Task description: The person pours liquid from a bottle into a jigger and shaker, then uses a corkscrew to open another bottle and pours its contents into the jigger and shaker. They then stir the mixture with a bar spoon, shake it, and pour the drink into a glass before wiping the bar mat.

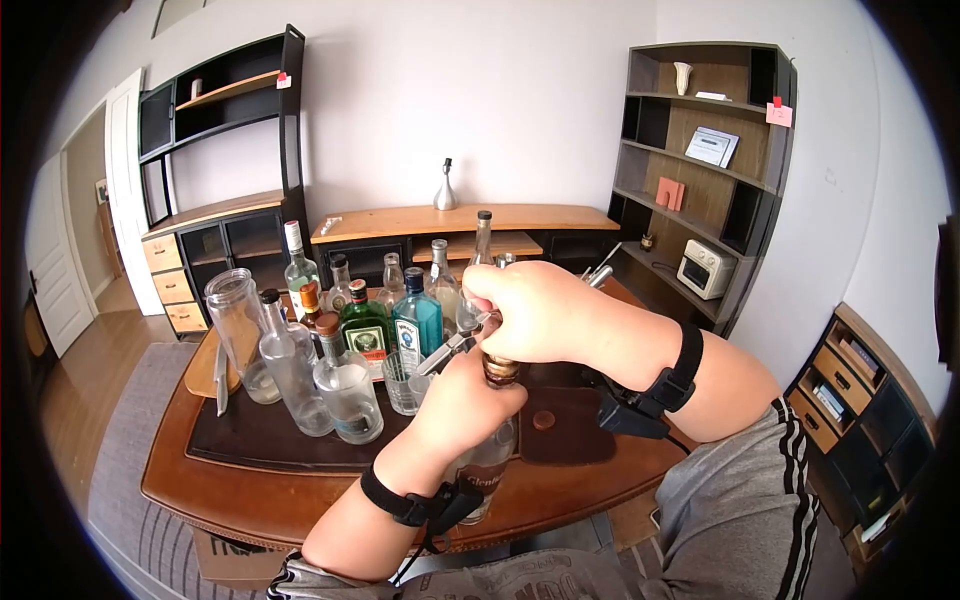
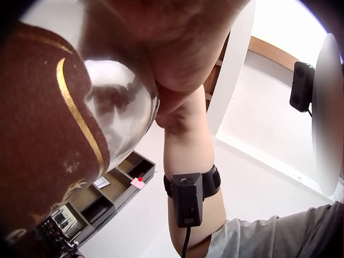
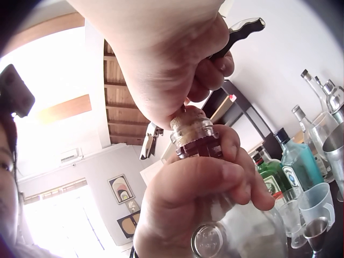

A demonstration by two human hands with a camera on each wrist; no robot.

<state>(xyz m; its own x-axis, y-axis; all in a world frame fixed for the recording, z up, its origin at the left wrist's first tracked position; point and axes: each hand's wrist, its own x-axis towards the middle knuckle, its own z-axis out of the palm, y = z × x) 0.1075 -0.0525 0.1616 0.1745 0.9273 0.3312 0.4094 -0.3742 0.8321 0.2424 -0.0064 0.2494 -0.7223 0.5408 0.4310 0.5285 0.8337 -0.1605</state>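
Note:
My left hand (image 1: 462, 402) grips a clear glass bottle (image 1: 487, 470) round its neck, over the table's front edge. Its brown, gold-trimmed label (image 2: 48, 102) fills one side of the left wrist view. A cork (image 3: 181, 119) sits in the mouth, just above the left fingers. Close over it, my right hand (image 1: 545, 312) holds what looks like a folding corkscrew (image 1: 450, 350). The tool's dark wavy handle (image 3: 244, 35) sticks out past the right fingers, and a metal arm (image 3: 150, 141) shows on the other side. The right hand hides the tool's middle.
Several bottles crowd the table's left side, including a blue one (image 1: 418, 318), a green one (image 1: 365, 328) and a cork-topped clear one (image 1: 350, 395). A clear plastic measuring cup (image 3: 317, 204) and a metal jigger (image 3: 316, 234) stand near. A round brown cap (image 1: 543, 420) lies on the leather mat (image 1: 575, 440).

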